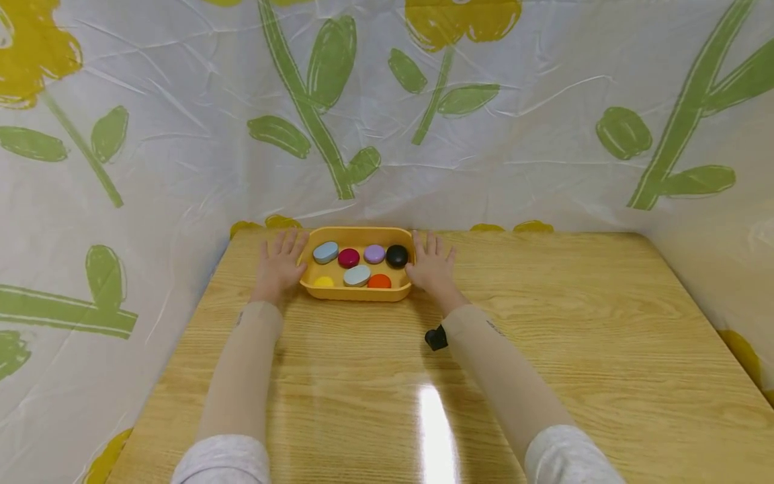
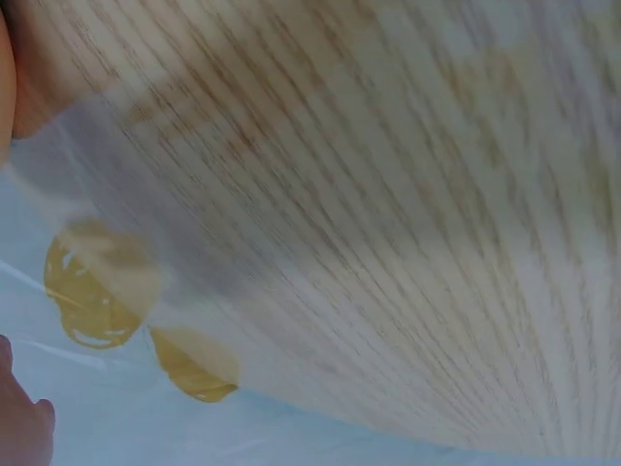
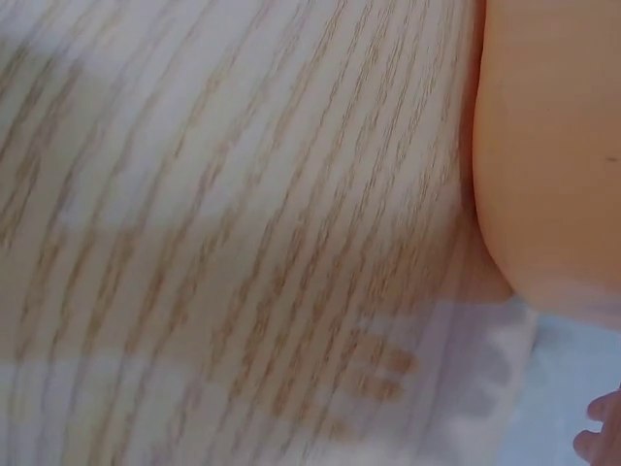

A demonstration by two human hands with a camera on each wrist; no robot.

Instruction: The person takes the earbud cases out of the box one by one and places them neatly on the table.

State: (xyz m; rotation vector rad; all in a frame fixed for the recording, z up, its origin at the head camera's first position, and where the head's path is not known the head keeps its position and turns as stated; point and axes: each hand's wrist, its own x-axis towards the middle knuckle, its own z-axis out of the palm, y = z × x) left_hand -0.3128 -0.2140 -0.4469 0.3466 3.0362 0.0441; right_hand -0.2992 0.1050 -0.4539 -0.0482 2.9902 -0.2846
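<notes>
A yellow-orange plastic tray [image 1: 357, 294] stands at the back of the table. Inside lie several smooth pebble-like pieces: a blue-grey oval [image 1: 325, 252], a crimson round one [image 1: 348, 258], a lilac one [image 1: 374, 253], a black one [image 1: 397, 256], a pale grey oval [image 1: 357, 275], a yellow one [image 1: 323, 281] and an orange-red one [image 1: 379, 281]. My left hand [image 1: 280, 265] is at the tray's left end, fingers spread and straight, thumb at the rim. At the right end, my right hand [image 1: 434, 269] mirrors it, fingers spread. The tray's side [image 3: 558, 155] fills the right wrist view's upper right.
The wooden table [image 1: 574, 323] reaches back to a white sheet [image 1: 514, 154] printed with yellow flowers and green leaves, which also hangs at both sides. A small black camera mount [image 1: 435, 338] shows beside the right wrist. Light glares off the table's front.
</notes>
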